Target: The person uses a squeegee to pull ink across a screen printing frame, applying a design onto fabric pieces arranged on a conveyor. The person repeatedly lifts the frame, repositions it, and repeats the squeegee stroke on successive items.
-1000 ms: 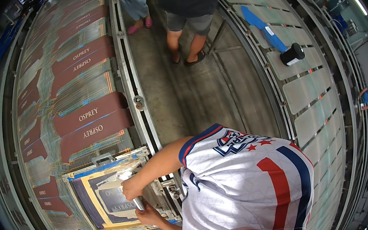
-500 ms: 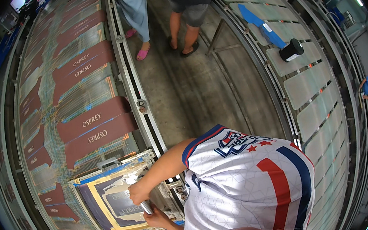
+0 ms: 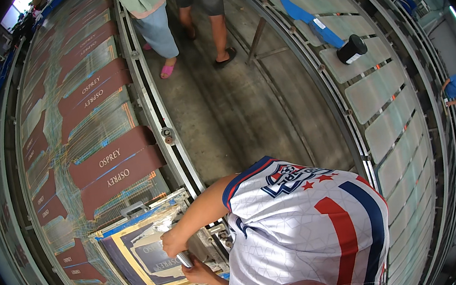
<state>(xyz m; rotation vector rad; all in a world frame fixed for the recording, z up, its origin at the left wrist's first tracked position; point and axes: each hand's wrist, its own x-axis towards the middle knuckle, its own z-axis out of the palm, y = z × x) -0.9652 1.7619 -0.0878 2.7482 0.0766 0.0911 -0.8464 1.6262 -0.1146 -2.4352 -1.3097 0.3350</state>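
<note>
My right hand (image 3: 175, 243) is wrapped around the upper end of a metal-edged squeegee (image 3: 184, 259), and my left hand (image 3: 199, 272) grips it at the lower end. The squeegee stands over a framed printing screen (image 3: 118, 257) that lies on the long table at the left. Yellow and blue tape borders the screen's dark mesh, and pale ink smears surround the lettering. A metal handle (image 3: 134, 209) is fixed to the frame's far side. Maroon fabric panels (image 3: 115, 157) with pale lettering lie on the table beyond. My forearms hide part of the frame's right side.
Metal rails (image 3: 167, 133) edge the table beside the aisle. Two people stand farther along the aisle. On the right-hand table of pale boards (image 3: 369, 98) are a black jar (image 3: 351, 49) and a blue strip (image 3: 313, 23). A person in blue (image 3: 454, 89) is at the far right.
My view has turned slightly, shifting the surroundings left. My hands and the squeegee are a little lower in view. The person in grey shorts has moved left, closer to the other person.
</note>
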